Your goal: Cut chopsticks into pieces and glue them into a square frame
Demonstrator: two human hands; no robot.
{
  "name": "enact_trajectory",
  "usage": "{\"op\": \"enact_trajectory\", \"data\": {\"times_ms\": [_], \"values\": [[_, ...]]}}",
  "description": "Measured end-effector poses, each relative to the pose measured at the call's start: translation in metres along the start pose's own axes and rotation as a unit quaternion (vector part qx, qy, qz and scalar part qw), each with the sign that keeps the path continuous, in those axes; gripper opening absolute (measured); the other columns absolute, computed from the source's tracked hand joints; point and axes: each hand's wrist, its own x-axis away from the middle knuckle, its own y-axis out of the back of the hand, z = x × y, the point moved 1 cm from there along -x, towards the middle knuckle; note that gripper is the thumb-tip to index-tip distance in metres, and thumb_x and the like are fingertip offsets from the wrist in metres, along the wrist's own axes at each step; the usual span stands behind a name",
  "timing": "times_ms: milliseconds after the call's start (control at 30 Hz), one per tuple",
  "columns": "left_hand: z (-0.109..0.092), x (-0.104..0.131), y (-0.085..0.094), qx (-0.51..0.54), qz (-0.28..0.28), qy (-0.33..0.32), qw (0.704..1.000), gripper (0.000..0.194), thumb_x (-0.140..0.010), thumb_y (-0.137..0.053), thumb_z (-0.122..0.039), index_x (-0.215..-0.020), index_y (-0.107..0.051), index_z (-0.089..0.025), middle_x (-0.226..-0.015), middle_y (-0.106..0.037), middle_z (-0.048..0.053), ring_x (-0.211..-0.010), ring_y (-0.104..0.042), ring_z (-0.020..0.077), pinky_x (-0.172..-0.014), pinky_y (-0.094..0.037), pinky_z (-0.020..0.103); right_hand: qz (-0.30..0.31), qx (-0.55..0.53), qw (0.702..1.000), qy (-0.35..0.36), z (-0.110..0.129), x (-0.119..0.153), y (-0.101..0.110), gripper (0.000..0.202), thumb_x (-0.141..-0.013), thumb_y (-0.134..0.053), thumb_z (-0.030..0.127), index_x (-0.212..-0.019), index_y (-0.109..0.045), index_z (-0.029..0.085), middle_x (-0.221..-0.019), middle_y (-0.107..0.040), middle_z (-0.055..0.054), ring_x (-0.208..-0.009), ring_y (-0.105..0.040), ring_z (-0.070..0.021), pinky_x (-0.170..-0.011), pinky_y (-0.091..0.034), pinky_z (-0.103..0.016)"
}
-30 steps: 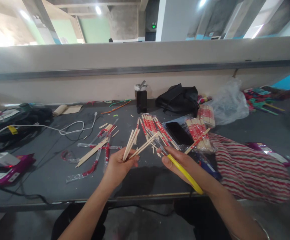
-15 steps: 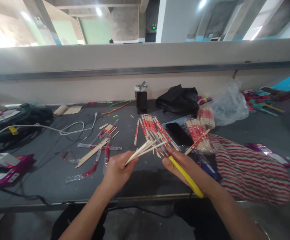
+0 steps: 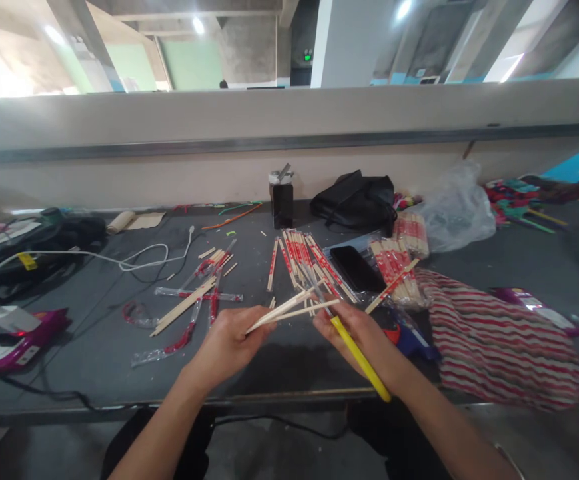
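Several bare wooden chopsticks (image 3: 289, 308) fan out from my left hand (image 3: 234, 337), whose fingers are closed around their near ends. My right hand (image 3: 354, 333) grips a yellow-handled tool (image 3: 362, 360) with a narrow metal end that reaches up beside the tips of the sticks. Its exact kind is hard to make out. Beyond both hands lies a spread of chopsticks in red-printed wrappers (image 3: 299, 250). To the left, torn clear wrappers (image 3: 179, 343) lie around loose bare chopsticks (image 3: 184, 307).
A black phone (image 3: 356, 268) rests near packs of wrapped chopsticks (image 3: 396, 270). Behind are a cup-like container (image 3: 282, 200), a black bag (image 3: 354, 200) and a clear plastic bag (image 3: 456, 213). Striped cloth (image 3: 499, 340) lies right; a white cable (image 3: 94, 253) and purple packet (image 3: 24, 343) lie left.
The yellow-handled tool and my right hand have shifted slightly left and turned. The chopsticks in my left hand have tilted a little, with one stick lying flatter and apart.
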Motion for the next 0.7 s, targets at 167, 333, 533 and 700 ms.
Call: {"op": "enact_trajectory", "data": {"times_ms": [167, 333, 533, 700], "values": [[0.005, 0.000, 0.003, 0.001, -0.004, 0.015, 1.000, 0.019, -0.088, -0.052, -0.027, -0.084, -0.067, -0.016, -0.060, -0.053, -0.003, -0.054, -0.044, 0.0082, -0.053, -0.032, 0.019, 0.001, 0.048, 0.999, 0.003, 0.003, -0.003, -0.004, 0.027, -0.090, -0.042, 0.033, -0.107, -0.056, 0.017, -0.090, -0.067, -0.007, -0.073, -0.064, -0.0167, -0.070, -0.050, -0.028], [0.014, -0.003, -0.001, 0.015, -0.034, 0.050, 0.998, 0.019, -0.086, -0.054, -0.028, -0.082, -0.068, -0.015, -0.062, -0.058, -0.002, -0.057, -0.049, 0.0097, -0.054, -0.034, 0.019, -0.015, 0.046, 0.999, 0.008, -0.005, -0.007, -0.011, 0.023, -0.087, -0.046, 0.029, -0.105, -0.056, 0.018, -0.092, -0.069, -0.007, -0.074, -0.066, -0.0175, -0.064, -0.051, -0.026], [0.028, -0.007, -0.001, 0.014, -0.077, 0.060, 0.995, 0.022, -0.085, -0.055, -0.032, -0.083, -0.070, -0.016, -0.064, -0.063, -0.001, -0.060, -0.056, 0.0117, -0.058, -0.039, 0.021, -0.078, 0.040, 0.996, 0.000, -0.012, -0.009, -0.021, 0.020, -0.088, -0.048, 0.029, -0.098, -0.060, 0.018, -0.085, -0.071, -0.006, -0.071, -0.067, -0.0164, -0.067, -0.051, -0.025], [0.026, -0.010, 0.005, 0.090, -0.087, 0.114, 0.986, 0.025, -0.082, -0.059, -0.035, -0.071, -0.068, -0.015, -0.061, -0.063, 0.000, -0.061, -0.056, 0.0132, -0.061, -0.041, 0.023, -0.084, 0.035, 0.996, -0.023, -0.004, -0.004, -0.017, 0.019, -0.087, -0.051, 0.034, -0.094, -0.061, 0.020, -0.078, -0.069, -0.002, -0.065, -0.065, -0.0148, -0.062, -0.049, -0.022]]}}
